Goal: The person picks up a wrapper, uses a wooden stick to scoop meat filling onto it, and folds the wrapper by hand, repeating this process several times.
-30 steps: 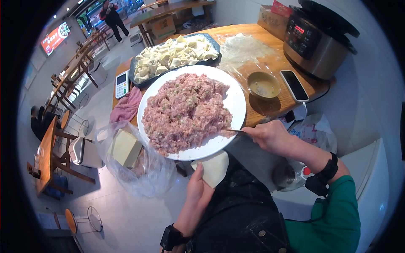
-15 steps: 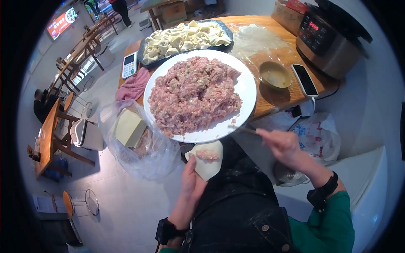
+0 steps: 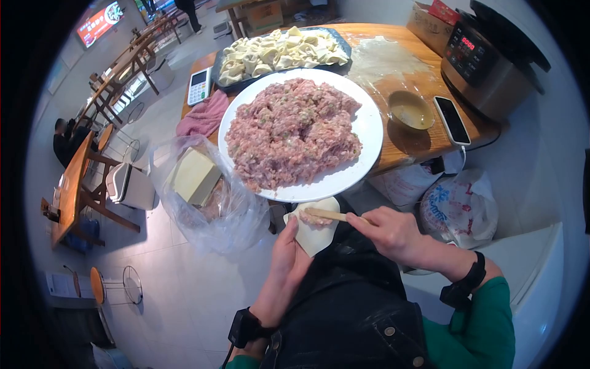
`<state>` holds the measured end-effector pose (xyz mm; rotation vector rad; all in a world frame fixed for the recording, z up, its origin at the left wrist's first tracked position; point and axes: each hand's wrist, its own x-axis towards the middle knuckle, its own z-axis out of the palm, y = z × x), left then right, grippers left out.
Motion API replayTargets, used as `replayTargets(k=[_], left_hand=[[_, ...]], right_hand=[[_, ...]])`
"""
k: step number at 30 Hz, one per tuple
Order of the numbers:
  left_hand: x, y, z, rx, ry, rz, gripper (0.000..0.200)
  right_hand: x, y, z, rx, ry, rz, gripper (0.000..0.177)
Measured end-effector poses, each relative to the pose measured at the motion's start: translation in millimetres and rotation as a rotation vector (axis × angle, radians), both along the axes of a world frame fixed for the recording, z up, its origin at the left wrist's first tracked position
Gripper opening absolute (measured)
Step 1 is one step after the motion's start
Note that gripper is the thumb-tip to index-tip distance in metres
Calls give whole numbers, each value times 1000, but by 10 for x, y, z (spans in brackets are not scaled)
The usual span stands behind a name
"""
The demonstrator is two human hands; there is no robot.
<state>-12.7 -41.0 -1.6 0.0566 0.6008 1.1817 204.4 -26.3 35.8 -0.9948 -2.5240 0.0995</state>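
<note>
On my left hand [image 3: 291,251] lies a wonton wrapper [image 3: 316,238], its edge held under my thumb. A small lump of minced meat [image 3: 314,219] sits on the wrapper. My right hand [image 3: 391,232] grips a flat wooden stick [image 3: 335,214], whose tip presses on that lump. Just beyond my hands a large white plate [image 3: 370,142] bears a big heap of pink meat filling [image 3: 295,132] with green bits. To the left, a clear plastic bag [image 3: 236,230] contains a stack of wrappers [image 3: 195,178].
Behind the plate, a dark tray [image 3: 222,63] is piled with folded wontons [image 3: 283,54]. Around it lie a card terminal [image 3: 200,87], a pink cloth [image 3: 201,115], a bowl [image 3: 410,112], a phone [image 3: 452,120] and an electric cooker [image 3: 485,67]. A person [image 3: 67,141] sits far left.
My right hand has moved left, bringing the stick from beside the plate's edge onto the meat on the wrapper. My left hand has shifted slightly right and up with the wrapper.
</note>
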Motion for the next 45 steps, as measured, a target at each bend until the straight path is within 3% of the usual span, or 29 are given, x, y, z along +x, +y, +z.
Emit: replayTargets(k=[4, 6, 7, 9, 10, 12, 14, 15, 18, 20, 24, 27, 30, 31, 33, 38, 41, 43, 45], left_hand=[[-134, -74, -45, 31, 26, 23, 42], [-180, -64, 10, 123, 28, 44, 42], [-180, -40, 32, 130, 29, 46, 42], [-168, 53, 95, 287, 14, 27, 40], [-131, 80, 220, 326, 85, 25, 41], [-157, 155, 276, 445, 92, -19, 39], [-207, 262, 338, 686, 87, -24, 33], [-215, 280, 435, 736, 159, -16, 30], [-195, 322, 561, 776, 11, 79, 33], [-171, 313, 627, 540, 92, 207, 40], [-162, 310, 645, 538, 189, 247, 55], [-139, 295, 600, 663, -5, 257, 54], [-86, 297, 551, 732, 85, 315, 52], [-67, 281, 540, 707, 76, 305, 52], [-77, 318, 568, 547, 312, 304, 50], [-157, 419, 436, 379, 265, 371, 39], [-225, 472, 354, 389, 329, 383, 38], [-215, 473, 348, 362, 308, 318, 37], [-142, 478, 295, 340, 305, 289, 36]], right_hand=[[116, -27, -9, 11, 52, 31, 45], [174, 74, 47, -221, 309, 91, 45], [138, 106, 98, -214, 310, 94, 45], [9, 162, 236, -606, 471, 128, 44], [-38, 198, 263, -591, 472, 131, 44], [-130, 306, 297, -825, 531, 105, 44], [-189, 395, 294, -554, 490, 232, 48], [-224, 418, 305, -383, 443, 274, 49], [-347, 437, 458, 43, 413, 213, 44], [-391, 452, 519, 300, 358, 143, 43], [-417, 480, 516, 390, 346, 148, 44], [-430, 471, 491, 406, 306, 134, 44], [-452, 428, 425, 361, 301, 92, 43], [-472, 427, 381, 320, 338, 100, 41], [-402, 424, 322, 266, 358, 97, 40], [134, 515, 181, 222, 234, 4, 31], [703, 744, 248, 334, 129, -193, 21], [1039, 911, 310, 403, 59, -462, 15], [1325, 1106, 316, 394, -52, -516, 11]])
